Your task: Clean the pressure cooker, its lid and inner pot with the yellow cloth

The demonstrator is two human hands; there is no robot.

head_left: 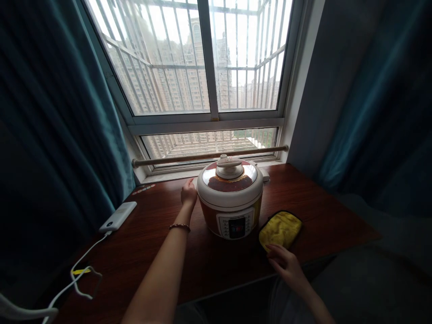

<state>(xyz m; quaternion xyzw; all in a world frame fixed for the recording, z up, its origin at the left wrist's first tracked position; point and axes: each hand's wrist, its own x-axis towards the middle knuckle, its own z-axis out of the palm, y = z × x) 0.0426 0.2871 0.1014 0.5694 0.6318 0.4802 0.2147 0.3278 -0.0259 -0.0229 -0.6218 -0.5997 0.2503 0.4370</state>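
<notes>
A white and brown electric pressure cooker (207, 220) stands upright on the dark red wooden table, its lid (248, 183) on and its control panel facing me. At its left side, my left hand (189, 192) is closed round the side handle, with the fingertips partly hidden. A yellow cloth (283, 227) with a dark border lies flat to the right of the cooker. My right hand (285, 263) is at the cloth's near left corner, fingers over the edge and thumb below, pinching it.
On the left of the table (151, 252) lies a white power bank (118, 217) with a white cable (86, 256) trailing toward me. Behind the cooker, a rail (175, 159) crosses in front of the barred window. Blue curtains (67, 112) hang on both sides.
</notes>
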